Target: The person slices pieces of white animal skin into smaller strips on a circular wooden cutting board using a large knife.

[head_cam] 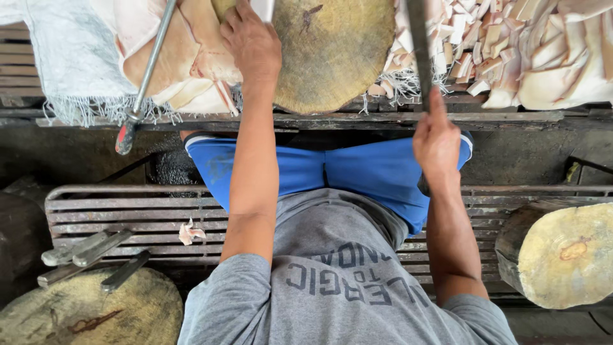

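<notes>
Left hand (252,41) at 12 o'clock presses pale slab (191,57) beside round block (332,51); right hand (436,137) fist-grips dark blade (418,45).

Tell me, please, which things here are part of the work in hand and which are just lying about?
In use: round wooden chopping block; pale slab of pork skin under left hand; long dark blade in right hand.

Lying about: metal sharpening rod; spare knives; heap of cut strips.

Both bare arms reach forward from grey short sleeves, the left hand (252,45) lying knuckles-up with fingers curled downward and its forearm nearly straight, the right hand (437,142) drawn closer in, its grip a closed fist, thumb up.
</notes>
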